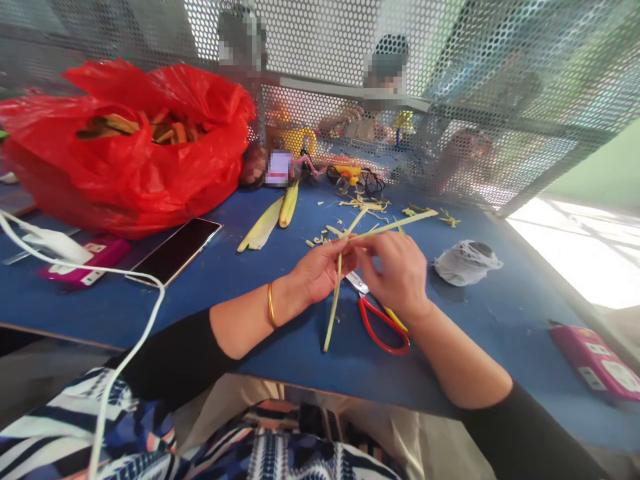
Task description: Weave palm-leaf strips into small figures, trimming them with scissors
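My left hand [324,272] pinches crossed pale green plant strips [336,303] between thumb and fingers. One strip end hangs down toward me; others point away and to the right. My right hand [397,270] is closed at the crossing, its fingertips meeting the left ones on a strip [405,223]. Part of the crossing is hidden by the fingers. Below the hands lie scissors [367,310] with red handles, partly covered by my right hand. Yellowish leaf pieces [264,225] and small trimmed scraps [320,238] lie beyond my hands on the blue table [280,313].
A large red plastic bag [200,170] of plant pieces stands at left. Near it are a phone [177,250], a pink power strip [93,260] and a white cable [155,307]. A wrapped dark object [465,263] and another power strip [595,363] lie right. A perforated screen [320,40] separates other people.
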Demonstrator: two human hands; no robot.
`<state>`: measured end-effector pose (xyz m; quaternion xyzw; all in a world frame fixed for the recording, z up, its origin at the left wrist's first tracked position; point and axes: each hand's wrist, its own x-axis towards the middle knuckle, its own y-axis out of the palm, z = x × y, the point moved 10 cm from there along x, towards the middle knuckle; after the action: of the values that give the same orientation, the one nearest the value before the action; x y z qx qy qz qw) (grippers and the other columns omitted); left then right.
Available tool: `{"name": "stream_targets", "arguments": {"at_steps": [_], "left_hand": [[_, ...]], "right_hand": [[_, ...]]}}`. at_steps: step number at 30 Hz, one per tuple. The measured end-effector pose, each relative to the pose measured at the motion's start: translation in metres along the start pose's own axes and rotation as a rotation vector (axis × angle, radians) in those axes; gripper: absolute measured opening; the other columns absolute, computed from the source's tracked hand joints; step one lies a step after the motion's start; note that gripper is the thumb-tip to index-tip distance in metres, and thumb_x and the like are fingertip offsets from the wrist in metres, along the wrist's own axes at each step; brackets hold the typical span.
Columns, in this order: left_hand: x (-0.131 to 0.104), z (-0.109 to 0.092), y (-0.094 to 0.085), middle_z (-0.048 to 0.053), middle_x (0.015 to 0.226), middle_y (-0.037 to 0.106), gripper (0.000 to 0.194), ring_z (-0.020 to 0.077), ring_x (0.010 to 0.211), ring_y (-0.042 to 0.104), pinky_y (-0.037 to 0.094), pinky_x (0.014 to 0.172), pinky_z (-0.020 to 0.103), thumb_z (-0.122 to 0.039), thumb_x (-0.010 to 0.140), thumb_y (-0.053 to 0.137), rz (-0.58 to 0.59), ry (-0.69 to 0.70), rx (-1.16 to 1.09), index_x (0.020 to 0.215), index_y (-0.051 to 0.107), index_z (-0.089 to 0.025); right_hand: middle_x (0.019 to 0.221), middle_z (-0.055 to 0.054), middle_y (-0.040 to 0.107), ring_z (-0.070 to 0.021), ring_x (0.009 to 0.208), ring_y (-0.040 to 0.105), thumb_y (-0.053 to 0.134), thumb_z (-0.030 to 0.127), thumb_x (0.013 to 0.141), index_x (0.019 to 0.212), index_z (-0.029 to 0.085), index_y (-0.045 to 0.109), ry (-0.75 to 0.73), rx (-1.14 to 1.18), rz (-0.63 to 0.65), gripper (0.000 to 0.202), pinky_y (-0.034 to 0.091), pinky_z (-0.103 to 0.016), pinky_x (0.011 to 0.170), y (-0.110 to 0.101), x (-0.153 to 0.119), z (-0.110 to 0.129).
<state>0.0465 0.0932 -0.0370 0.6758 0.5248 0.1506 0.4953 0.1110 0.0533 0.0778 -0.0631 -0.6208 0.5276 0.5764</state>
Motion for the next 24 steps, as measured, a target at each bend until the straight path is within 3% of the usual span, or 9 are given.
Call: {"name": "stream_targets", "arguments": {"at_steps": [2, 4, 7, 10, 13, 15, 18, 20, 24], "left_hand": [[0.0, -0.003, -0.001, 0.004, 0.075, 0.072, 0.019, 0.0107, 0.07, 0.068, 0.054, 0.072, 0.022, -0.009, 0.092, 0.051, -0.013, 0.02, 0.015, 0.082, 0.068, -0.011], [0.0, -0.003, -0.002, 0.005, 0.077, 0.073, 0.018, 0.0112, 0.072, 0.069, 0.054, 0.075, 0.023, -0.01, 0.091, 0.053, -0.019, 0.025, 0.039, 0.083, 0.069, -0.012], [-0.001, -0.002, -0.002, 0.005, 0.076, 0.074, 0.016, 0.0113, 0.071, 0.069, 0.053, 0.077, 0.024, -0.008, 0.088, 0.056, -0.017, 0.018, 0.116, 0.08, 0.07, -0.012], [-0.002, 0.002, 0.0, 0.007, 0.078, 0.074, 0.01, 0.0119, 0.07, 0.068, 0.052, 0.074, 0.024, -0.004, 0.08, 0.064, 0.007, 0.012, 0.24, 0.078, 0.072, -0.011], [-0.004, 0.004, 0.002, 0.006, 0.073, 0.072, 0.005, 0.0125, 0.067, 0.067, 0.051, 0.068, 0.024, -0.005, 0.074, 0.071, 0.029, 0.03, 0.363, 0.074, 0.072, -0.01], [-0.005, 0.004, 0.001, 0.005, 0.065, 0.069, 0.007, 0.0129, 0.061, 0.065, 0.05, 0.063, 0.024, -0.008, 0.074, 0.071, 0.02, 0.055, 0.432, 0.068, 0.07, -0.01], [-0.005, 0.003, -0.001, 0.005, 0.059, 0.066, 0.017, 0.0126, 0.055, 0.063, 0.048, 0.057, 0.023, -0.011, 0.078, 0.067, 0.007, 0.077, 0.488, 0.061, 0.066, -0.011], [-0.005, 0.003, 0.001, 0.005, 0.061, 0.068, 0.018, 0.0128, 0.055, 0.063, 0.048, 0.055, 0.023, -0.016, 0.081, 0.066, 0.035, 0.053, 0.481, 0.064, 0.067, -0.012], [-0.005, 0.002, 0.008, 0.01, 0.072, 0.073, 0.019, 0.0149, 0.064, 0.067, 0.05, 0.06, 0.023, -0.023, 0.087, 0.062, 0.111, -0.001, 0.476, 0.077, 0.072, -0.011]], "right_hand": [[0.052, 0.001, 0.05, -0.0133, 0.051, 0.047, 0.053, 0.042, 0.087, 0.063, 0.02, 0.057, 0.409, 0.188, -0.039, 0.034, 0.036, -0.029, 0.054, -0.001, -0.005, -0.045], [0.051, 0.004, 0.046, -0.0107, 0.045, 0.042, 0.058, 0.051, 0.08, 0.066, 0.02, 0.056, 0.689, 0.494, -0.013, 0.034, 0.032, -0.027, 0.048, 0.015, -0.015, -0.073], [0.059, 0.004, 0.053, -0.0102, 0.048, 0.047, 0.069, 0.049, 0.068, 0.078, 0.02, 0.059, 0.805, 0.833, -0.056, 0.032, 0.038, -0.026, 0.05, 0.03, -0.017, -0.081], [0.059, 0.004, 0.056, -0.0121, 0.054, 0.052, 0.068, 0.041, 0.071, 0.077, 0.021, 0.061, 0.673, 0.794, -0.143, 0.022, 0.045, -0.028, 0.058, 0.019, -0.011, -0.069], [0.069, 0.0, 0.067, -0.0171, 0.069, 0.062, 0.061, 0.033, 0.08, 0.076, 0.022, 0.065, 0.463, 0.519, -0.171, 0.012, 0.049, -0.033, 0.071, 0.0, -0.006, -0.046], [0.084, -0.003, 0.073, -0.0207, 0.084, 0.066, 0.057, 0.028, 0.084, 0.083, 0.024, 0.069, 0.281, 0.382, -0.079, 0.013, 0.049, -0.037, 0.082, 0.0, -0.001, -0.025], [0.101, -0.006, 0.075, -0.0224, 0.1, 0.065, 0.049, 0.023, 0.09, 0.108, 0.024, 0.068, 0.063, 0.298, 0.075, 0.026, 0.047, -0.04, 0.091, 0.01, 0.003, -0.006], [0.108, -0.008, 0.073, -0.0227, 0.104, 0.064, 0.045, 0.022, 0.092, 0.117, 0.022, 0.063, 0.017, 0.203, 0.091, 0.031, 0.045, -0.041, 0.093, 0.01, 0.004, -0.009], [0.099, -0.009, 0.074, -0.0242, 0.098, 0.065, 0.044, 0.027, 0.095, 0.106, 0.019, 0.067, 0.019, -0.038, 0.136, 0.026, 0.041, -0.044, 0.098, 0.013, 0.005, -0.026]]}}
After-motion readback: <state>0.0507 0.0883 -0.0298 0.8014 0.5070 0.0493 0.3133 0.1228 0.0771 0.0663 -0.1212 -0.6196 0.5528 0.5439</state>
